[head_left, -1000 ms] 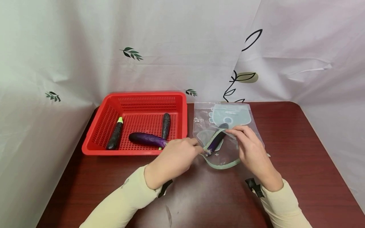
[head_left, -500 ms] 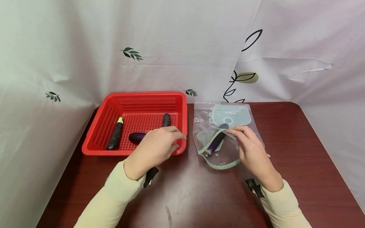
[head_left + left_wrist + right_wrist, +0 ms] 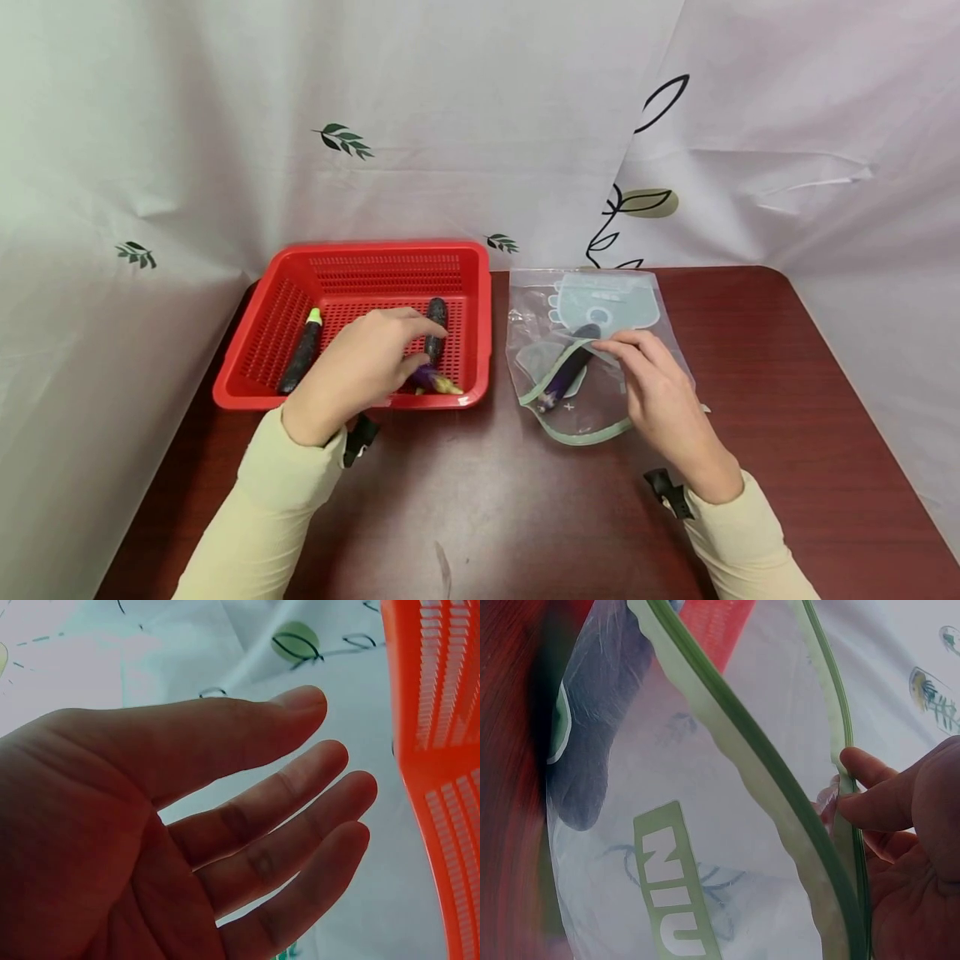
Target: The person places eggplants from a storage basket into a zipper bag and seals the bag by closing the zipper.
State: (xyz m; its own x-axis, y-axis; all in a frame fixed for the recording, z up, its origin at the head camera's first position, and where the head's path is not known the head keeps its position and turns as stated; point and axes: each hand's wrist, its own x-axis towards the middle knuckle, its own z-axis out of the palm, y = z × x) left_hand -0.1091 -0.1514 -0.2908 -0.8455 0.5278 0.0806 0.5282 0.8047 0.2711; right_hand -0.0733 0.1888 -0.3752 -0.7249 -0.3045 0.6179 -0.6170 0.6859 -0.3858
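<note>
My left hand (image 3: 363,362) hovers above the front of the red basket (image 3: 487,333), its fingers loosely bent and nothing between them. In the left wrist view the thumb and fingers (image 3: 292,787) stand apart. Below that hand lies a purple eggplant (image 3: 435,379), mostly hidden, stem end to the right. My right hand (image 3: 663,392) pinches the green-edged mouth of a clear zip bag (image 3: 525,333), holding it parted. Inside the bag rests another eggplant (image 3: 566,379); the right wrist view shows this eggplant (image 3: 604,720) through the plastic.
Two dark zucchini-like vegetables lie in the basket: one zucchini (image 3: 303,354) with a light green end at left, another zucchini (image 3: 436,321) at right. The basket and bag stand side by side on a dark red wooden table (image 3: 787,400). A pale curtain (image 3: 420,100) hangs behind.
My left hand has moved left from the bag's mouth to over the basket, covering much of the eggplant there. The right hand keeps its hold on the bag, unmoved.
</note>
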